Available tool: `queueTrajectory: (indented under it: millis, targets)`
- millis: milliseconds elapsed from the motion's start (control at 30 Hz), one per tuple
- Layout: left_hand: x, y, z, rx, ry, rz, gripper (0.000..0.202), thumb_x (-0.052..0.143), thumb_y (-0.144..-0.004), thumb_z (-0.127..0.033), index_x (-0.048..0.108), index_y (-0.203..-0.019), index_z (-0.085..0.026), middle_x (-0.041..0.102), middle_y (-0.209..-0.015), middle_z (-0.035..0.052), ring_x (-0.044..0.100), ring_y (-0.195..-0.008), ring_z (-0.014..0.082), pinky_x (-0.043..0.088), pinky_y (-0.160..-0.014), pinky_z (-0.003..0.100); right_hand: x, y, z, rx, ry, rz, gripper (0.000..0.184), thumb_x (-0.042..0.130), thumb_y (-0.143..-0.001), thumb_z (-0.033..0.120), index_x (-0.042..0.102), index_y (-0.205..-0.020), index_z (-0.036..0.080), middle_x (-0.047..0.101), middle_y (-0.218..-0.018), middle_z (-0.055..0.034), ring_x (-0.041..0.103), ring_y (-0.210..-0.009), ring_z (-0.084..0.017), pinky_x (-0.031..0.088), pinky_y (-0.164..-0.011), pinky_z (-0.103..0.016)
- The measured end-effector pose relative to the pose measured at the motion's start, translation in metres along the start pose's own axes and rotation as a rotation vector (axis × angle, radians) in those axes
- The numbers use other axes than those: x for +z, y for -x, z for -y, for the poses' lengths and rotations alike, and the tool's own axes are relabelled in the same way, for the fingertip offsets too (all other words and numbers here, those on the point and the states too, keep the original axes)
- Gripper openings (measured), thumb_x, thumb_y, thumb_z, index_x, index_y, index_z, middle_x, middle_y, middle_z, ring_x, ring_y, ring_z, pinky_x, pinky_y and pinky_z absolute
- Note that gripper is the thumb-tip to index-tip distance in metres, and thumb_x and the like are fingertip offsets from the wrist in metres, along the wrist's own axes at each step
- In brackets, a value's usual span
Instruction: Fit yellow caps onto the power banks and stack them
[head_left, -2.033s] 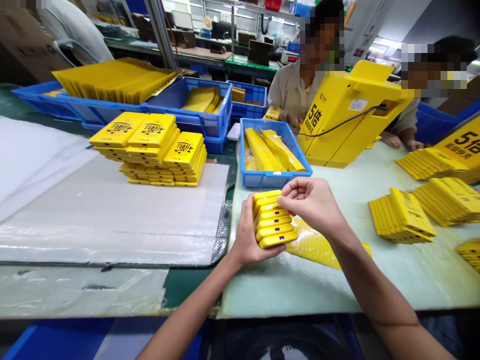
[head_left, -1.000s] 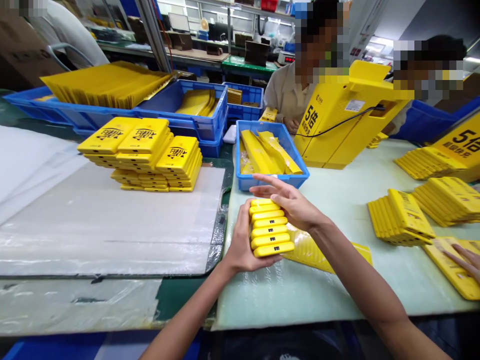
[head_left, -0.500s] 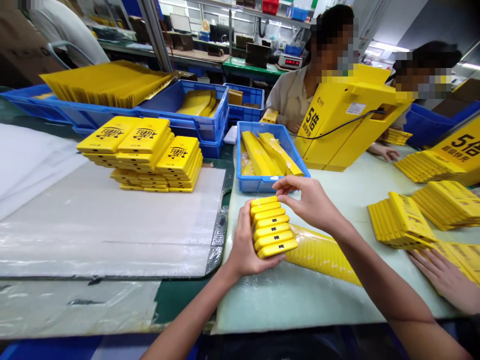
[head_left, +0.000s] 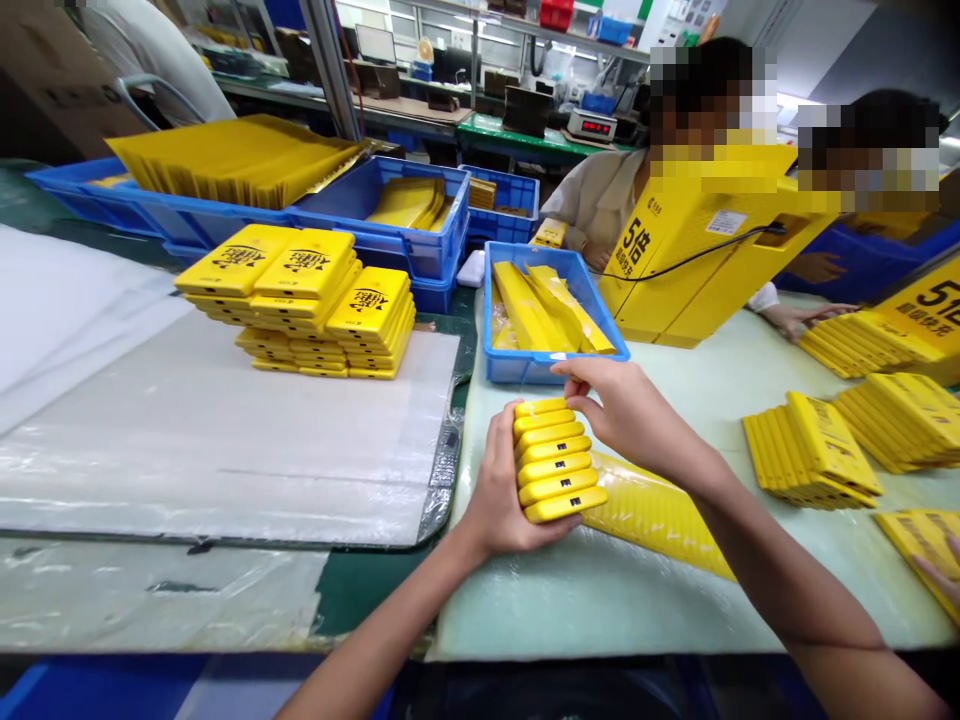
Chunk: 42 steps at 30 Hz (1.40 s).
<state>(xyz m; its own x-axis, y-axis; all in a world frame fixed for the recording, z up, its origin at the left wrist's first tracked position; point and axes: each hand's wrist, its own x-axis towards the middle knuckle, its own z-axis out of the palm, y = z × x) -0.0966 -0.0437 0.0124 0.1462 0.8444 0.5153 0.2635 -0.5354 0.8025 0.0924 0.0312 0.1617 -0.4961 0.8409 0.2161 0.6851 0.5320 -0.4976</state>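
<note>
My left hand [head_left: 498, 495] is closed around a stack of slim yellow power banks [head_left: 556, 466], held tilted above the pale green mat. Small dark ports show on the ends of the lower ones. At the stack's upper right corner is my right hand [head_left: 628, 408], its thumb and fingers curled together in a pinch. Whatever those fingertips grip is hidden or too small to make out. Behind my right forearm, a row of yellow pieces under clear plastic [head_left: 660, 515] lies on the mat.
A blue bin [head_left: 491, 370] with yellow strips stands just beyond my hands. Printed power banks [head_left: 367, 303] are piled on the white sheet at left. More stacks [head_left: 810, 450] lie at right, near a co-worker's hand [head_left: 946, 580]. A large yellow case [head_left: 675, 270] stands behind.
The view has shifted slightly, so most things appear a little further right. My hands keep nearly the same pose at the stack. The co-worker's hand at right has drawn toward the frame's edge.
</note>
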Motion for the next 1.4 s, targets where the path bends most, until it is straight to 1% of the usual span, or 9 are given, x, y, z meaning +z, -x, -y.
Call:
queueTrajectory:
  millis: [167,267,400,567,733,833,933,1100,1400]
  targets:
    - [0.002,0.001,0.001,0.012,-0.009,-0.011,0.141,0.1,-0.071,-0.064,0.014,-0.179,-0.033,0.048,-0.163,0.0194,0.058,-0.149,0.0488,0.049,-0.129,0.077,0.006,0.0,-0.006,0.013,0.051,0.056,0.039,0.06,-0.095,0.001,0.077,-0.129,0.014,0.081,-0.108,-0.014,0.074,-0.095,-0.028,0.054,-0.088,-0.038]
    - [0.002,0.0,0.0,0.027,-0.017,-0.025,0.141,0.1,-0.072,-0.063,0.016,-0.179,-0.028,0.048,-0.162,0.0204,0.058,-0.149,0.0479,0.051,-0.127,0.074,0.002,-0.006,-0.006,0.005,0.016,0.139,0.038,0.06,-0.099,0.005,0.073,-0.134,0.013,0.079,-0.105,-0.0118,0.07,-0.088,-0.024,0.052,-0.083,-0.035]
    - [0.002,-0.001,-0.002,-0.006,-0.045,-0.016,0.143,0.102,-0.07,-0.059,0.015,-0.178,-0.026,0.048,-0.163,0.0214,0.056,-0.152,0.0476,0.05,-0.129,0.072,-0.006,-0.016,0.003,0.068,-0.02,0.179,0.026,0.064,-0.097,0.006,0.077,-0.116,0.017,0.076,-0.09,-0.0045,0.066,-0.078,-0.02,0.046,-0.074,-0.03]
    - [0.002,0.0,0.001,-0.049,-0.042,-0.018,0.147,0.103,-0.069,-0.061,0.011,-0.179,-0.027,0.045,-0.167,0.0226,0.053,-0.156,0.0497,0.045,-0.132,0.075,-0.007,-0.03,0.017,0.14,-0.132,0.185,0.026,0.068,-0.086,-0.001,0.082,-0.1,0.017,0.07,-0.07,0.0013,0.062,-0.066,-0.017,0.044,-0.068,-0.029]
    - [0.002,-0.001,0.004,-0.005,-0.043,-0.012,0.147,0.102,-0.07,-0.064,0.011,-0.178,-0.025,0.043,-0.168,0.024,0.051,-0.158,0.0504,0.045,-0.133,0.074,-0.019,-0.042,0.016,0.195,-0.351,0.195,0.015,0.074,-0.084,0.007,0.085,-0.086,0.017,0.081,-0.081,-0.0042,0.07,-0.074,-0.019,0.052,-0.07,-0.03]
    - [0.001,-0.002,0.004,0.002,-0.039,-0.018,0.143,0.1,-0.073,-0.067,0.013,-0.178,-0.023,0.045,-0.166,0.0242,0.052,-0.157,0.0501,0.045,-0.133,0.074,-0.027,-0.039,0.013,0.188,-0.406,0.16,0.013,0.072,-0.083,0.014,0.084,-0.083,0.017,0.079,-0.076,-0.0033,0.065,-0.068,-0.017,0.048,-0.063,-0.028]
    - [0.001,-0.002,0.003,-0.011,-0.036,-0.015,0.144,0.1,-0.071,-0.066,0.013,-0.178,-0.024,0.046,-0.165,0.0238,0.053,-0.157,0.0496,0.044,-0.133,0.074,-0.024,-0.031,0.013,0.182,-0.435,0.138,0.012,0.072,-0.081,0.017,0.083,-0.085,0.017,0.074,-0.071,-0.0011,0.06,-0.064,-0.015,0.045,-0.059,-0.027]
    - [0.001,-0.001,0.003,-0.003,-0.022,-0.017,0.142,0.101,-0.072,-0.062,0.014,-0.178,-0.024,0.046,-0.165,0.0235,0.054,-0.155,0.0492,0.046,-0.132,0.072,-0.013,-0.027,0.019,0.252,-0.429,0.091,0.005,0.076,-0.078,0.012,0.078,-0.08,0.017,0.074,-0.071,-0.0013,0.064,-0.065,-0.015,0.049,-0.061,-0.026]
    - [0.0,-0.001,0.005,0.028,-0.037,-0.028,0.143,0.101,-0.073,-0.063,0.014,-0.18,-0.026,0.045,-0.168,0.0224,0.053,-0.157,0.0488,0.046,-0.133,0.072,-0.022,-0.041,0.036,0.398,-0.368,0.16,0.016,0.077,-0.075,-0.003,0.076,-0.075,0.013,0.071,-0.062,0.0011,0.062,-0.059,-0.012,0.044,-0.054,-0.021]
